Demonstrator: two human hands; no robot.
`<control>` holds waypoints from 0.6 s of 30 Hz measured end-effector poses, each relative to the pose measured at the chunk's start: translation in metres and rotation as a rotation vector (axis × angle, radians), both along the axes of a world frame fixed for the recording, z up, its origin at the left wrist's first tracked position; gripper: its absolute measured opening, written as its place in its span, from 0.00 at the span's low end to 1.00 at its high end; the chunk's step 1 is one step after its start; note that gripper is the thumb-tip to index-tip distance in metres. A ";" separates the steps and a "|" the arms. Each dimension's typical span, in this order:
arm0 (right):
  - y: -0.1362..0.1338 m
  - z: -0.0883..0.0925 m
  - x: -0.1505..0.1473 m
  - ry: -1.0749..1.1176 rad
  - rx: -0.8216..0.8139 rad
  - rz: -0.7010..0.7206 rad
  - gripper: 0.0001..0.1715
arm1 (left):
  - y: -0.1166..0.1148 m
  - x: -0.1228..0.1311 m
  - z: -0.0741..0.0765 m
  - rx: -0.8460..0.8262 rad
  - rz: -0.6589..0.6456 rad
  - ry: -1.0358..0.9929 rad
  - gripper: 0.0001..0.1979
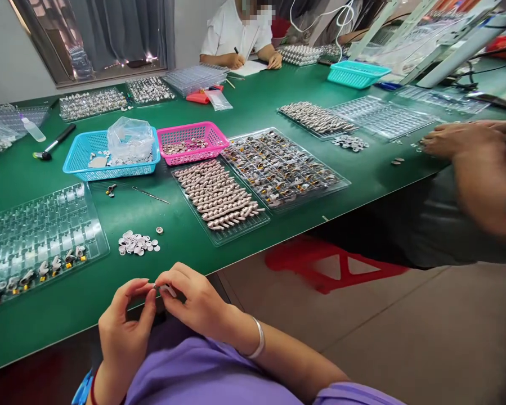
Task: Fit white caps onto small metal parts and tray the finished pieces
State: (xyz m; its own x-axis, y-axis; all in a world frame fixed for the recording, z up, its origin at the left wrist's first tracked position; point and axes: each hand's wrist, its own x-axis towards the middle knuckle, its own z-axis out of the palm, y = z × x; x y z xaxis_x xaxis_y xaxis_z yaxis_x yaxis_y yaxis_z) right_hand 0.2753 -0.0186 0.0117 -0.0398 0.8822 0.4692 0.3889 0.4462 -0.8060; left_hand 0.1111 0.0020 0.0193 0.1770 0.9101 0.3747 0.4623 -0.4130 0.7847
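Over my lap at the table's edge, both of my hands work close together. My right hand (196, 301) is closed in a pinch around a small white earbud shell (169, 290). Thumb and forefinger of my left hand (125, 323) press together at the shell's left end, on a tiny dark bit too small to name. Just beyond them lies a loose pile of small white caps (138, 243). A single round cap (159, 230) sits apart from the pile. To the left, a clear tray (45, 216) holds a front row of earbud parts with yellow bits.
Farther in are a tray of beige shells (219, 194), a tray of earbud parts (284, 166), a blue basket (109, 173), a pink basket (193, 154), tweezers (150, 194) and a hammer (54, 143). A co-worker's hands (459, 138) rest at right; another person (240, 39) writes opposite.
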 end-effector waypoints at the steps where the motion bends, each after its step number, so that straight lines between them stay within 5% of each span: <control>1: 0.000 0.000 0.000 -0.049 0.047 -0.016 0.07 | 0.000 -0.001 0.000 0.033 -0.002 0.041 0.10; 7: 0.003 0.003 -0.001 -0.174 0.131 -0.065 0.08 | -0.001 0.001 0.006 0.201 0.003 0.190 0.09; 18: 0.010 0.004 0.016 -0.416 0.225 0.004 0.12 | 0.005 0.007 0.011 0.108 -0.091 0.243 0.12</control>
State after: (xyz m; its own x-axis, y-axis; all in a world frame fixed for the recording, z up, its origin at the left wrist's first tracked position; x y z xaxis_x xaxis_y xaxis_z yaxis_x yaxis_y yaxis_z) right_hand 0.2913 -0.0082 0.0155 -0.2676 0.7600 0.5923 0.6562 0.5939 -0.4655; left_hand 0.1184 0.0074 0.0304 0.3524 0.8436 0.4050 0.5891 -0.5363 0.6044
